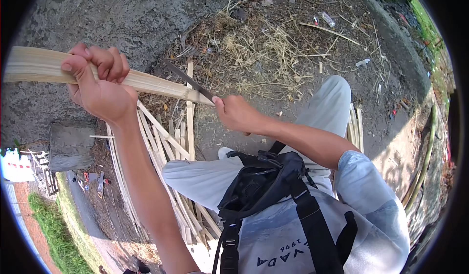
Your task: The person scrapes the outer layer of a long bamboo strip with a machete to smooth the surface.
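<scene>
left fingers (115, 65) grip a long, pale, grained strip (154, 84); right fingers (219, 106) clasp a dark-bladed knife (189, 80).

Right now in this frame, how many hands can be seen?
2: the left hand, upper left, gripping a pale strip; and the right hand, near the middle, holding a knife. No others show, and neither is fully hidden.

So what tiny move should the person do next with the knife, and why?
I'd guess one short, careful stroke with the knife along the pale strip, heading away from the left hand. The right hand already has the knife close to the strip's end, and the left hand grips the strip farther back. I can't tell if they're touching.
</scene>
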Action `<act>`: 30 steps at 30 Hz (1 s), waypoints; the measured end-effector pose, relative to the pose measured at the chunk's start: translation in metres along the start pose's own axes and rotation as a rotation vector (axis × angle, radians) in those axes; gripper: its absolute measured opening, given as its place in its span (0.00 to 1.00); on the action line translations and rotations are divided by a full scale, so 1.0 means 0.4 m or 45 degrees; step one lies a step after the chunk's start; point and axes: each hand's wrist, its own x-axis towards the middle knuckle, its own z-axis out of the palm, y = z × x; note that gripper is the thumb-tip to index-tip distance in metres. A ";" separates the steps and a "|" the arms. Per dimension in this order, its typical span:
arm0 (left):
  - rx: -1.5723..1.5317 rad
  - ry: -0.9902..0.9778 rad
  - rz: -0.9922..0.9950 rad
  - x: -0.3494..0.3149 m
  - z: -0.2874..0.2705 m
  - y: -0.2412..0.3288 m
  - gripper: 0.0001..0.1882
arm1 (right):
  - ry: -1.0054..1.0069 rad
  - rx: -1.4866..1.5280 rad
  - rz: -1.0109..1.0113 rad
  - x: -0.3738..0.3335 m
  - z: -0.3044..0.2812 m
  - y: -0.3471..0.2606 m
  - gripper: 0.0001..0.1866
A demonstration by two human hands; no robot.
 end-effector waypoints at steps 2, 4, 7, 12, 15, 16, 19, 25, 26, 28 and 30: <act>-0.025 -0.024 0.021 0.003 -0.027 -0.022 0.20 | 0.027 -0.104 -0.058 0.058 0.023 0.090 0.30; -0.021 0.000 0.002 0.005 -0.036 -0.033 0.20 | 0.014 -0.208 -0.086 0.063 0.004 0.073 0.30; -0.012 -0.008 0.000 0.014 -0.035 0.000 0.20 | -0.095 -0.109 -0.004 0.003 -0.028 -0.038 0.30; -0.124 -0.084 -0.071 -0.006 -0.042 -0.024 0.20 | -0.107 -0.004 0.325 0.090 0.021 0.191 0.31; -0.145 -0.031 -0.068 0.001 -0.053 -0.033 0.21 | -0.143 -0.035 0.285 0.061 -0.025 0.084 0.31; -0.143 -0.034 -0.055 0.008 -0.053 -0.019 0.21 | -0.145 -0.034 0.293 0.052 -0.013 0.060 0.31; -0.118 -0.054 -0.042 0.022 -0.016 -0.009 0.21 | 0.043 0.039 -0.069 0.027 -0.003 0.058 0.31; -0.116 0.002 -0.034 0.026 -0.061 -0.035 0.21 | -0.114 -0.019 0.158 0.073 0.008 0.092 0.31; -0.115 0.004 -0.024 0.023 -0.061 -0.031 0.21 | -0.052 -0.080 0.049 0.071 0.016 0.094 0.31; -0.130 -0.061 -0.070 0.012 -0.059 -0.028 0.20 | 0.006 -0.146 -0.065 0.064 0.020 0.081 0.30; -0.114 -0.029 -0.060 0.003 -0.046 -0.009 0.20 | 0.165 -0.077 -0.340 0.023 0.032 0.032 0.30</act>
